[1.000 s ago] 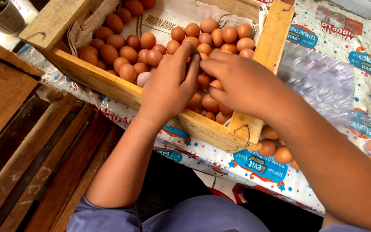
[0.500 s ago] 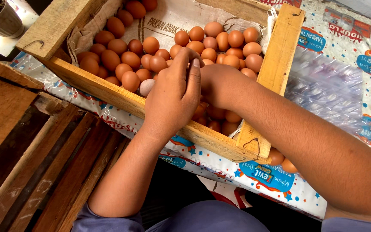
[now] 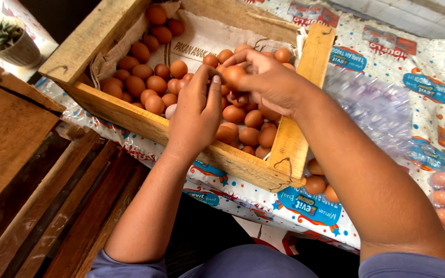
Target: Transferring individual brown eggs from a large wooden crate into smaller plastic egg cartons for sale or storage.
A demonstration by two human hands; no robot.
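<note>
Right hand [image 3: 269, 82]: fingers closed around an egg [image 3: 233, 76], held above the crate [image 3: 124, 110] centre. Left hand [image 3: 197, 110], at its 8 o'clock: fingers extended, fingertips touching that egg.

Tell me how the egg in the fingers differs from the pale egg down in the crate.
The held egg is orange-brown and lifted above the pile, pinched in the right hand, with the left hand touching it. The pale egg is pinkish-white, lies low among the brown ones near the wooden crate wall, and is partly hidden. Both look similar in shape.
</note>
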